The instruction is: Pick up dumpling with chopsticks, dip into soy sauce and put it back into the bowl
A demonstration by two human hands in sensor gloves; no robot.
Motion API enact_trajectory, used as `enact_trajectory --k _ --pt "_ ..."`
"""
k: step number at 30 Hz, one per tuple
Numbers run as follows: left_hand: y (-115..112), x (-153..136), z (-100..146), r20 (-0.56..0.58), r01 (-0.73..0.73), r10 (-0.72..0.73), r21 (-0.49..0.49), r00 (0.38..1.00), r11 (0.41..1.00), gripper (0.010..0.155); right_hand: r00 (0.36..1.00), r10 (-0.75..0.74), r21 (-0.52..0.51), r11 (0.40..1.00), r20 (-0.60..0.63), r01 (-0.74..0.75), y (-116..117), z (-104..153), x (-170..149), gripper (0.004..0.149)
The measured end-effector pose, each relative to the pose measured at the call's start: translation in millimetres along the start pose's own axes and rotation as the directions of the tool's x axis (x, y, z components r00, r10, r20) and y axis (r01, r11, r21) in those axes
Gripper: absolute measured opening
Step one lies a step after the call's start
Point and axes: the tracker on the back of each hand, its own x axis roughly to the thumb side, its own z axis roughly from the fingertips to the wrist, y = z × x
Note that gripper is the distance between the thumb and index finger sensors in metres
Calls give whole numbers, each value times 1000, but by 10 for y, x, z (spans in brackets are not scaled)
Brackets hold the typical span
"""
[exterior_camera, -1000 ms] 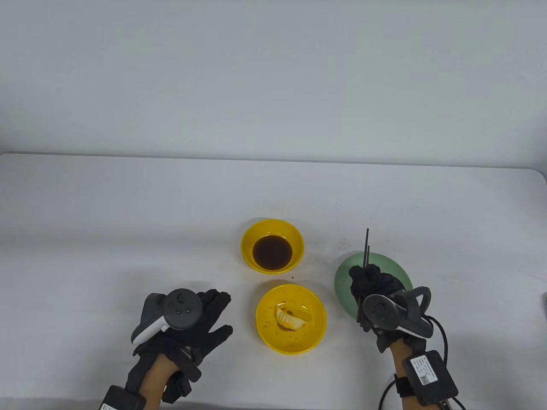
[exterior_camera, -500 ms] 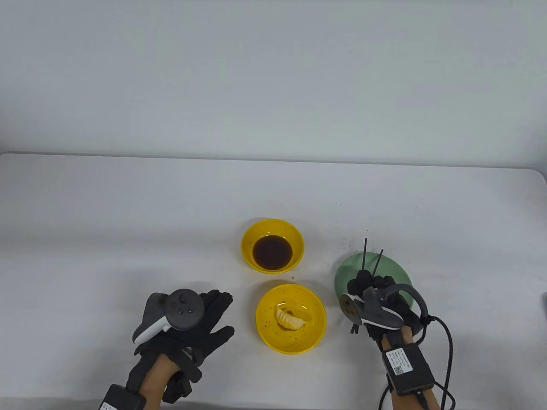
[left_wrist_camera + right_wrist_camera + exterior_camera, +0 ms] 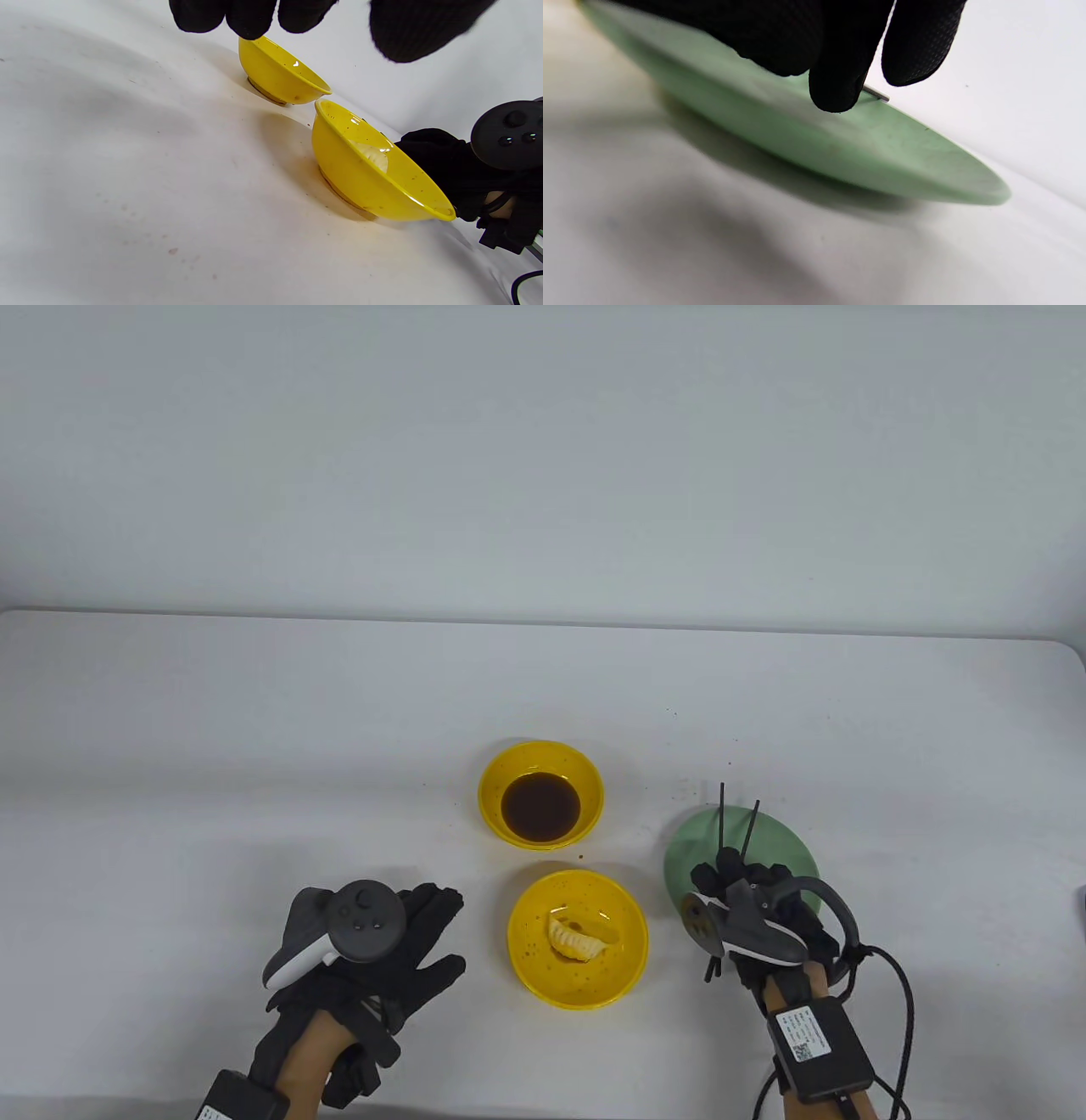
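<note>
Shifted slightly nearer since half a second ago: right hand (image 3: 751, 899) gripping chopsticks (image 3: 736, 827) over green plate (image 3: 691, 848). Left hand (image 3: 382, 937) flat, relaxed on white desk (image 3: 254, 746). Dumpling (image 3: 577, 937) in near yellow bowl (image 3: 530, 933); soy sauce (image 3: 540, 808) behind. Plain pale wall (image 3: 543, 449) beyond.

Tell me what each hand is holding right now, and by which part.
The right hand grips the chopsticks around mid-length, over the green plate. The left hand holds nothing.
</note>
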Motion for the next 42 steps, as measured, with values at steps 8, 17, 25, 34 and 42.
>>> enact_trajectory --k 8,17,25,34,42 --pt "81 55 49 55 -35 32 53 998 998 81 763 -638 -328 702 105 632 -375 401 -465 71" --pt "116 76 87 73 -34 27 91 997 995 82 520 -786 -72 529 333 846 -621 457 -18 84" --pt "106 39 71 49 -33 29 88 998 996 82 450 -816 -37 470 364 882 -634 456 65 90" --pt "83 67 49 55 -27 23 73 998 997 82 537 -772 -47 556 339 830 -648 464 76 85" --pt "87 71 51 48 -27 24 72 999 997 82 566 -756 -11 596 330 803 -626 436 144 83"
